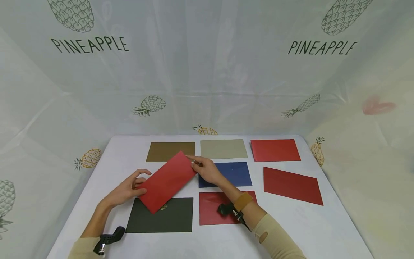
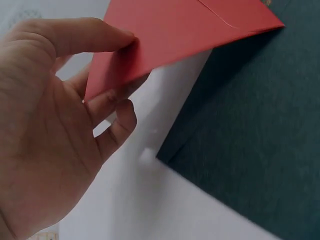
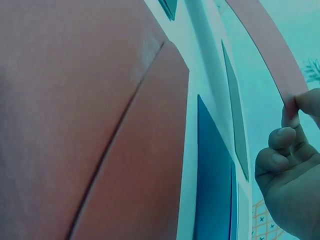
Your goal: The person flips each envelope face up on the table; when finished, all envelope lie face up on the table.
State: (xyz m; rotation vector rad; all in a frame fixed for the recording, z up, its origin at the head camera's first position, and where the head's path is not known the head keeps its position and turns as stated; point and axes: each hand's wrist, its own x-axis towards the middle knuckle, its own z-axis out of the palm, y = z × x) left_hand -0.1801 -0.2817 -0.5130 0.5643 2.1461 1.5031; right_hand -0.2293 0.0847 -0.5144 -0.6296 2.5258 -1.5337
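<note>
Both hands hold one red envelope (image 1: 169,181) raised and slanted above the left part of the table. My left hand (image 1: 126,189) pinches its lower left corner between thumb and fingers, as the left wrist view shows up close. At the upper right corner, my right hand (image 1: 207,171) pinches the envelope with thumb and fingertips. A dark green envelope (image 1: 165,219) with a small gold mark lies beneath, partly covered. Under the right hand is a blue envelope (image 1: 234,174). Below the right wrist lies another red envelope (image 1: 210,212), partly hidden by the arm and wrist camera.
Along the back of the white table (image 1: 113,158) lie a brown envelope (image 1: 168,149), a beige envelope (image 1: 224,148) and a bright red envelope (image 1: 275,150). A darker red envelope (image 1: 291,185) lies slanted at the right. A pineapple-printed sheet (image 1: 207,72) hangs around the table.
</note>
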